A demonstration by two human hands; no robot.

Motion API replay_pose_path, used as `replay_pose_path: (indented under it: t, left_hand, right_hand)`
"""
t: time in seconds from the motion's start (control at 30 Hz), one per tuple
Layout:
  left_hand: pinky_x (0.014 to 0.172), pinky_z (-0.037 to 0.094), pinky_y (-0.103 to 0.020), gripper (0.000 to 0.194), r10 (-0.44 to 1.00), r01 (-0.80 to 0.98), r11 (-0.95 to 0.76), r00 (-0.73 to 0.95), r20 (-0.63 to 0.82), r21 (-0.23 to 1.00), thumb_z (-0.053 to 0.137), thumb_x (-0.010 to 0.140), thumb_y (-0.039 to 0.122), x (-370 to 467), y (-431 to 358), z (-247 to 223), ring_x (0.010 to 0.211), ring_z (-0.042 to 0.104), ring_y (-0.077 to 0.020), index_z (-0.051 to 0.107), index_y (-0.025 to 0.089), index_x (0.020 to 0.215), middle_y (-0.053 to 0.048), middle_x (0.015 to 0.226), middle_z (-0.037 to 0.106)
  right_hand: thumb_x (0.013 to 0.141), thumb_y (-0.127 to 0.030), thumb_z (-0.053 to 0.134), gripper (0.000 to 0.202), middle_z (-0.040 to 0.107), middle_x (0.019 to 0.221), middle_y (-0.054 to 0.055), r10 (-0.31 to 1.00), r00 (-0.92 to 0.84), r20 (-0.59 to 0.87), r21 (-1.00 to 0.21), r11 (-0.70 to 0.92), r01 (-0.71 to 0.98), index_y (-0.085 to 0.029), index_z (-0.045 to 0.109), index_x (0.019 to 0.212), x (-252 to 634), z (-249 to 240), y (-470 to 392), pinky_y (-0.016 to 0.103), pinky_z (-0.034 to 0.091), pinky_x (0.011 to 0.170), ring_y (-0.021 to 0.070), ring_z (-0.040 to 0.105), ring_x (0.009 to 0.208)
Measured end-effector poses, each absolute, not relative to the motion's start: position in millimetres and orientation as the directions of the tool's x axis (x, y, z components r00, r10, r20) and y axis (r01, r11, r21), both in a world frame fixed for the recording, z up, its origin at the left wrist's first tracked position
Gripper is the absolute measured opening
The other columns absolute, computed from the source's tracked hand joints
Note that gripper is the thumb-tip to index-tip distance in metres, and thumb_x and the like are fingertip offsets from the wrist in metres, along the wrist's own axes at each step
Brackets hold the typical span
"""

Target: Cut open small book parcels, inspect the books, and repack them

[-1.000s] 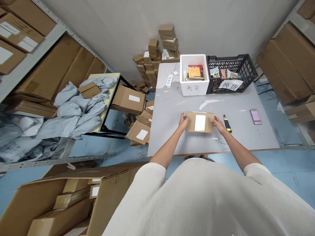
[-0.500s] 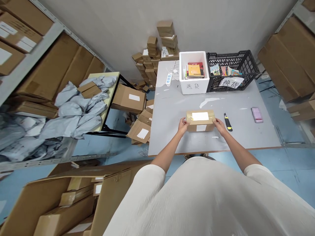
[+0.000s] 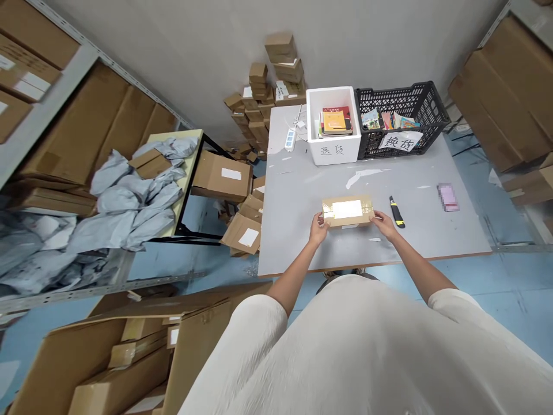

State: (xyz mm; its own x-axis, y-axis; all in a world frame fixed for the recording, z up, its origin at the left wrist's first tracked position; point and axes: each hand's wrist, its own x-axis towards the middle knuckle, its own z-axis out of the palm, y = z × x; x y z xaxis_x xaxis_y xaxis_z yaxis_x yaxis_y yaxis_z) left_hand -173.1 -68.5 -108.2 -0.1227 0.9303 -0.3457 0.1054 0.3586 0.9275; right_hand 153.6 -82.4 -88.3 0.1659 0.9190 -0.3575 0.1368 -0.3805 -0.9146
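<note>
Both of my hands grip a small taped cardboard box (image 3: 327, 220) by its two short ends. My left hand (image 3: 318, 226) is closed on the left end, and my right hand (image 3: 384, 223) on the right end. A white label and shiny clear tape cover the box's upper face. Part of a second label shows on the side facing me. Just right of my right hand lies a black and yellow utility knife (image 3: 396, 212). Whether the box touches the table (image 3: 294, 242) I cannot tell.
At the table's back stand a white foam bin (image 3: 334, 153) and a black plastic crate (image 3: 367, 144), both holding books. A power strip (image 3: 290, 139) lies left of them; a pink phone-like object (image 3: 448, 197) lies right. A large open carton (image 3: 203, 346) of boxes stands at my left.
The box has tipped so that its top face turns more toward me and its front side shows less. Both hands keep their hold. The view has shifted slightly.
</note>
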Motion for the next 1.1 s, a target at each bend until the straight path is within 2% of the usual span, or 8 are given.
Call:
replay_pose_path:
  t: [0.2, 0.4, 0.53, 0.63, 0.73, 0.83, 1.0, 1.1]
  left_hand:
    - [0.105, 0.057, -0.04, 0.062, 0.927, 0.138, 0.364, -0.145, -0.345, 0.921, 0.077, 0.089, 0.031, -169, -76, -96, 0.123, 0.068, -0.0239, 0.055, 0.023, 0.146, -0.014, 0.139, 0.065]
    - [0.106, 0.056, -0.042, 0.062, 0.919, 0.204, 0.385, -0.172, -0.354, 0.9, 0.076, 0.092, 0.038, -165, -79, -77, 0.123, 0.069, -0.0251, 0.055, 0.022, 0.148, -0.016, 0.141, 0.064]
    - [0.119, 0.046, -0.049, 0.055, 0.969, 0.464, 0.238, -0.168, -0.179, 0.854, 0.07, 0.096, 0.033, -161, -83, -60, 0.142, 0.056, -0.0321, 0.057, 0.024, 0.149, -0.017, 0.149, 0.059]
    - [0.125, 0.037, -0.054, 0.044, 0.998, 0.665, 0.065, -0.034, -0.057, 0.744, 0.061, 0.098, 0.022, -153, -82, -48, 0.149, 0.048, -0.036, 0.064, 0.026, 0.142, -0.017, 0.155, 0.056]
    - [0.122, 0.037, -0.057, 0.044, 0.995, 0.751, 0.014, 0.057, -0.085, 0.66, 0.052, 0.1, 0.015, -145, -78, -41, 0.143, 0.053, -0.0381, 0.066, 0.025, 0.139, -0.019, 0.149, 0.061]
    - [0.121, 0.038, -0.057, 0.042, 0.994, 0.786, 0.024, 0.048, -0.1, 0.617, 0.052, 0.101, 0.019, -144, -74, -38, 0.141, 0.054, -0.0397, 0.065, 0.022, 0.141, -0.021, 0.146, 0.063]
    - [0.119, 0.041, -0.055, 0.044, 0.973, 0.697, 0.228, -0.131, -0.192, 0.679, 0.067, 0.101, 0.043, -163, -69, -25, 0.139, 0.057, -0.0415, 0.065, 0.02, 0.138, -0.022, 0.143, 0.062]
    - [0.12, 0.043, -0.052, 0.041, 0.976, 0.618, 0.219, -0.124, -0.181, 0.755, 0.062, 0.104, 0.044, -175, -66, -9, 0.139, 0.058, -0.0373, 0.065, 0.023, 0.14, -0.019, 0.147, 0.062]
  right_hand:
    - [0.07, -0.068, 0.091, 0.067, 0.081, 0.123, 0.013, 0.909, 0.084, -0.408, -0.894, -0.416, 0.166, -0.023, 0.08, 0.118, 173, -94, -80, 0.054, 0.056, 0.112, 0.0321, 0.075, 0.116]
    - [0.076, -0.07, 0.082, 0.063, 0.08, 0.122, 0.013, 0.873, 0.165, -0.459, -0.849, -0.486, 0.209, -0.021, 0.08, 0.115, 210, -106, -70, 0.055, 0.058, 0.108, 0.0317, 0.073, 0.117]
    - [0.08, -0.067, 0.081, 0.059, 0.08, 0.124, 0.013, 0.886, 0.085, -0.456, -0.866, -0.464, 0.184, -0.023, 0.081, 0.119, 203, -104, -67, 0.055, 0.058, 0.106, 0.0321, 0.074, 0.118]
    - [0.084, -0.067, 0.079, 0.058, 0.08, 0.129, 0.011, 0.915, 0.021, -0.402, -0.904, -0.401, 0.148, -0.025, 0.081, 0.124, 182, -97, -66, 0.055, 0.057, 0.109, 0.0327, 0.073, 0.121]
    - [0.085, -0.067, 0.077, 0.061, 0.077, 0.138, 0.011, 0.937, 0.032, -0.348, -0.925, -0.349, 0.153, -0.025, 0.08, 0.129, 162, -87, -64, 0.055, 0.054, 0.114, 0.0326, 0.071, 0.124]
    - [0.087, -0.067, 0.075, 0.063, 0.073, 0.144, 0.012, 0.954, 0.05, -0.297, -0.934, -0.301, 0.191, -0.025, 0.078, 0.134, 148, -74, -62, 0.053, 0.053, 0.118, 0.0322, 0.07, 0.126]
    - [0.095, -0.071, 0.068, 0.063, 0.068, 0.144, 0.012, 0.993, -0.058, -0.106, -0.947, -0.083, 0.31, -0.029, 0.075, 0.141, 107, -44, -62, 0.053, 0.051, 0.119, 0.033, 0.065, 0.132]
    - [0.103, -0.069, 0.059, 0.057, 0.068, 0.143, 0.011, 0.979, -0.196, 0.049, -0.923, 0.12, 0.365, -0.032, 0.075, 0.142, 63, -25, -61, 0.053, 0.045, 0.125, 0.0327, 0.06, 0.139]
